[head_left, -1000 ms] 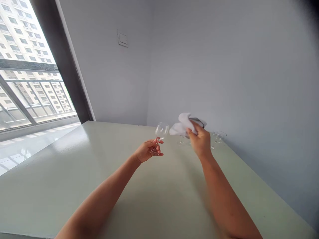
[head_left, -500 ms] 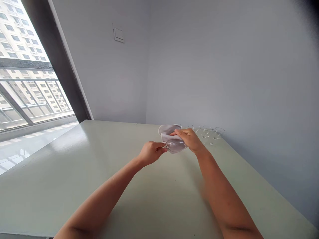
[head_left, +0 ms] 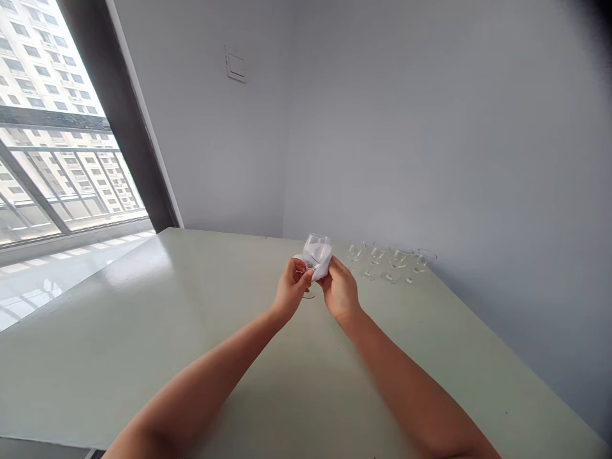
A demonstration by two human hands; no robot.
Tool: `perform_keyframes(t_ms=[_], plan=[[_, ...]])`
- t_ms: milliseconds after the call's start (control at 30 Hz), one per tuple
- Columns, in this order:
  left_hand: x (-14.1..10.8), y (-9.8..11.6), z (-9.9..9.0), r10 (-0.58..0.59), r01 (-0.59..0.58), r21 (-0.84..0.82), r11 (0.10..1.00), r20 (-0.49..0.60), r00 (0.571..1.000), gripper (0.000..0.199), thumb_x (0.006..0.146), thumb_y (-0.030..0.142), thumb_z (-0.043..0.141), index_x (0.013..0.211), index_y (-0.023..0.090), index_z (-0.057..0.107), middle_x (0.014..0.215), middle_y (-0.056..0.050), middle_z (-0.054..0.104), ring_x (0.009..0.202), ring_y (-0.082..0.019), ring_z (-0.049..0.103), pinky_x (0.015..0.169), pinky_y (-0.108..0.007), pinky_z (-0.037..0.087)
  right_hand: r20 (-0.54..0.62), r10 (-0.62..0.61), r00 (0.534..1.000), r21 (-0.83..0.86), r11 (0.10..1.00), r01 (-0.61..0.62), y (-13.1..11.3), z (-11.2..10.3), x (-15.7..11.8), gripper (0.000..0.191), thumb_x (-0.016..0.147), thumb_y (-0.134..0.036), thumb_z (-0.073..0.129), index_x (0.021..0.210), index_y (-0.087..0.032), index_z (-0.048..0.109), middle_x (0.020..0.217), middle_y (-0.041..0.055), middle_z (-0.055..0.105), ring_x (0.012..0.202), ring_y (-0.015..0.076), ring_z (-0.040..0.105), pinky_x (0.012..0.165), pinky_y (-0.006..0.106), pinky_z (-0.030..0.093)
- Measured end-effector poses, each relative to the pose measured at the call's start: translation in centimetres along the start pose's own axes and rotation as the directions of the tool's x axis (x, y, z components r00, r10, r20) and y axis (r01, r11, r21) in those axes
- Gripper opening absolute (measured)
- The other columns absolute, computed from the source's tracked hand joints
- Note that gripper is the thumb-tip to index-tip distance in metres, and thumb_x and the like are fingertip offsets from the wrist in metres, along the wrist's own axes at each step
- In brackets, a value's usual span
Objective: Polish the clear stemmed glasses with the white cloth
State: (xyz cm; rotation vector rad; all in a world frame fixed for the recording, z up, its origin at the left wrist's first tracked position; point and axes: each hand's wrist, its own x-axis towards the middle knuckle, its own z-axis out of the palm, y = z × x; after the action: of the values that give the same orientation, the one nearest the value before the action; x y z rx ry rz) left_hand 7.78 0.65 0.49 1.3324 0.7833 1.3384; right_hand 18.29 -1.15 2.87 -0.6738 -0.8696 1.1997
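A clear stemmed wine glass is held upright above the table, its rim at the top and its round foot showing below my left hand. The fingers of that hand pinch the glass near the base of the bowl and the stem. Against the right side and back of the bowl lies a white cloth, gripped in my right hand. Part of the cloth also shows behind my left fingers. The fingertips of my right hand are partly hidden behind the cloth and glass.
Several clear stemmed glasses stand at the right back of the pale green table, close to the grey wall. On the left is a large window with a dark frame. A switch plate sits on the wall.
The glass has turned from lying tilted sideways to upright. My right hand has moved left and down, bringing the cloth from over the bowl to its side and back.
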Motion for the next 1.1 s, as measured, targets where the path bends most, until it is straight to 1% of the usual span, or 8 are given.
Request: perform_keyframes(t_ms=[100, 200, 333, 467, 633, 800, 900, 1100], plan=[[0.1, 0.1, -0.1, 0.009, -0.01, -0.018, 1.0, -0.037, 0.999, 0.022, 0.073, 0.035, 0.057, 0.075, 0.019, 0.041, 0.067, 0.004, 0.042, 0.058, -0.007, 0.043, 0.054, -0.019, 0.038, 0.064, 0.021, 0.998, -0.123, 0.992, -0.013, 0.8, 0.3, -0.7, 0.012, 0.076, -0.027, 0.052, 0.083, -0.022, 0.061, 0.075, -0.0009, 0.055, 0.067, 0.0108, 0.047, 0.061, 0.023, 0.04], [0.4, 0.1, -0.4, 0.065, -0.03, 0.231, 0.973, -0.145, 0.987, 0.017, 0.07, 0.031, 0.059, 0.069, 0.018, 0.047, 0.07, 0.002, 0.041, 0.065, -0.01, 0.044, 0.059, -0.022, 0.038, 0.14, 0.041, 0.989, -0.171, 0.985, -0.016, 1.1, 0.1, -0.5, 0.014, 0.078, -0.028, 0.051, 0.084, -0.022, 0.061, 0.075, -0.0003, 0.052, 0.068, 0.011, 0.044, 0.061, 0.023, 0.038], [0.7, 0.7, -1.0, 0.261, -0.067, 0.708, 0.703, -0.168, 0.951, 0.01, 0.064, 0.024, 0.062, 0.065, 0.019, 0.053, 0.083, -0.002, 0.043, 0.083, -0.017, 0.044, 0.075, -0.031, 0.037, 0.213, 0.127, 0.969, -0.187, 0.979, -0.088, 1.2, -0.8, 0.3, 0.012, 0.075, -0.027, 0.052, 0.081, -0.02, 0.06, 0.067, -0.0021, 0.047, 0.061, 0.0097, 0.039, 0.056, 0.022, 0.035], [0.8, 1.9, -1.4, 0.236, -0.097, 0.865, 0.493, -0.026, 0.971, 0.01, 0.063, 0.022, 0.062, 0.066, 0.02, 0.053, 0.084, -0.003, 0.046, 0.086, -0.02, 0.045, 0.077, -0.034, 0.035, 0.245, 0.246, 0.938, -0.178, 0.962, -0.206, 1.5, -1.9, 1.1, 0.01, 0.073, -0.027, 0.055, 0.074, -0.018, 0.06, 0.061, -0.0032, 0.046, 0.055, 0.0085, 0.039, 0.051, 0.022, 0.034], [1.0, 2.7, -1.8, -0.02, -0.05, 0.668, 0.742, 0.096, 0.995, 0.009, 0.067, 0.025, 0.058, 0.075, 0.021, 0.056, 0.083, -0.002, 0.051, 0.07, -0.014, 0.049, 0.059, -0.026, 0.038, 0.227, 0.338, 0.913, -0.1, 0.941, -0.324, 1.9, -2.7, 1.8, 0.017, 0.073, -0.033, 0.059, 0.076, -0.016, 0.062, 0.064, 0.0003, 0.053, 0.059, 0.0124, 0.048, 0.054, 0.028, 0.042], [1.4, 1.8, -2.0, -0.173, 0.185, 0.31, 0.933, -0.066, 0.983, 0.03, 0.067, 0.041, 0.063, 0.086, 0.02, 0.053, 0.068, 0.001, 0.049, 0.054, -0.009, 0.045, 0.044, -0.02, 0.034, 0.163, 0.279, 0.946, 0.002, 0.959, -0.284, 2.1, -2.2, 1.8, 0.018, 0.071, -0.032, 0.062, 0.07, -0.014, 0.062, 0.062, 0.0009, 0.054, 0.057, 0.0118, 0.049, 0.051, 0.027, 0.044], [1.6, 1.4, -2.1, -0.263, 0.259, 0.069, 0.963, 0.065, 0.963, 0.046, 0.065, 0.042, 0.068, 0.102, 0.02, 0.053, 0.077, -0.002, 0.054, 0.063, -0.011, 0.053, 0.053, -0.021, 0.042, 0.176, 0.321, 0.931, 0.016, 0.944, -0.328, 2.1, -1.8, 1.5, 0.015, 0.07, -0.03, 0.064, 0.067, -0.015, 0.061, 0.058, -0.0011, 0.052, 0.052, 0.0095, 0.046, 0.046, 0.023, 0.041], [1.6, 1.7, -2.5, -0.321, 0.367, -0.116, 0.923, 0.294, 0.9, 0.05, 0.062, 0.037, 0.072, 0.104, 0.015, 0.054, 0.074, -0.003, 0.057, 0.063, -0.012, 0.056, 0.056, -0.024, 0.046, 0.446, 0.446, 0.776, -0.166, 0.893, -0.417, 0.6, -2.4, 1.2, 0.028, 0.075, -0.042, 0.06, 0.084, -0.015, 0.061, 0.071, 0.002, 0.058, 0.062, 0.0136, 0.055, 0.056, 0.031, 0.049]])
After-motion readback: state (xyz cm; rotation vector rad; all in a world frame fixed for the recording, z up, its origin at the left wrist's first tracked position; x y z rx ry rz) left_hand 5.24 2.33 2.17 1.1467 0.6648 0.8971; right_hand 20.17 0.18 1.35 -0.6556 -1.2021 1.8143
